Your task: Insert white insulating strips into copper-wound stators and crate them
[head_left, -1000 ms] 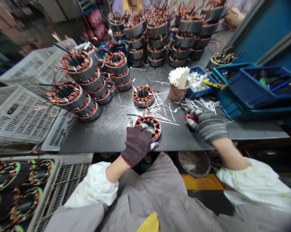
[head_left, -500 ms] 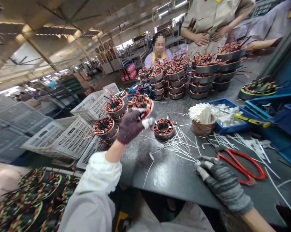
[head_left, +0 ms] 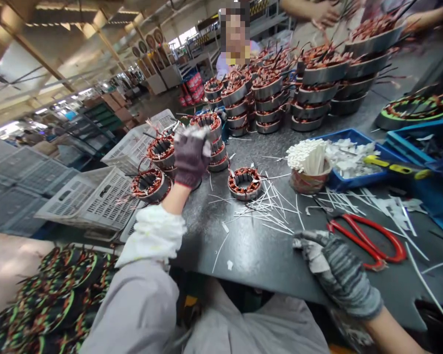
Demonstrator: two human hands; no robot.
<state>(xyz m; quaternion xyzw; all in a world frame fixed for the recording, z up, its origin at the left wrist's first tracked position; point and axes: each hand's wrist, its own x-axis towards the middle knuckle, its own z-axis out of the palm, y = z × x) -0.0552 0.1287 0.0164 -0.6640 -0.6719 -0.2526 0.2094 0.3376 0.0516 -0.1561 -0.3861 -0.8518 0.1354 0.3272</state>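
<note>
My left hand (head_left: 192, 156), in a dark purple glove, has its fingers curled at the near-left rim of a copper-wound motor stator (head_left: 211, 123). That stator tops a short stack, and the hand hides part of it. Another stator (head_left: 244, 184) lies alone on the dark table beside scattered thin white tubes (head_left: 271, 209). My right hand (head_left: 341, 270), in a grey striped glove, rests near the table's front edge, fingers loosely bent and thumb apart, with nothing visible in it. Red-handled scissors (head_left: 369, 241) lie just beyond it.
Tall stator stacks (head_left: 269, 105) stand at the back. A tub of white sticks (head_left: 308, 174) and a blue tray (head_left: 354, 182) of white pieces sit right of centre. Pale crates (head_left: 85, 196) are at left, and green-edged stators (head_left: 55, 300) lower left. Other people are across the table.
My left hand has moved up and left; the tilted stator it held now sits level on the stack. The right hand's thumb and fingers have parted slightly. The view has tipped down.
</note>
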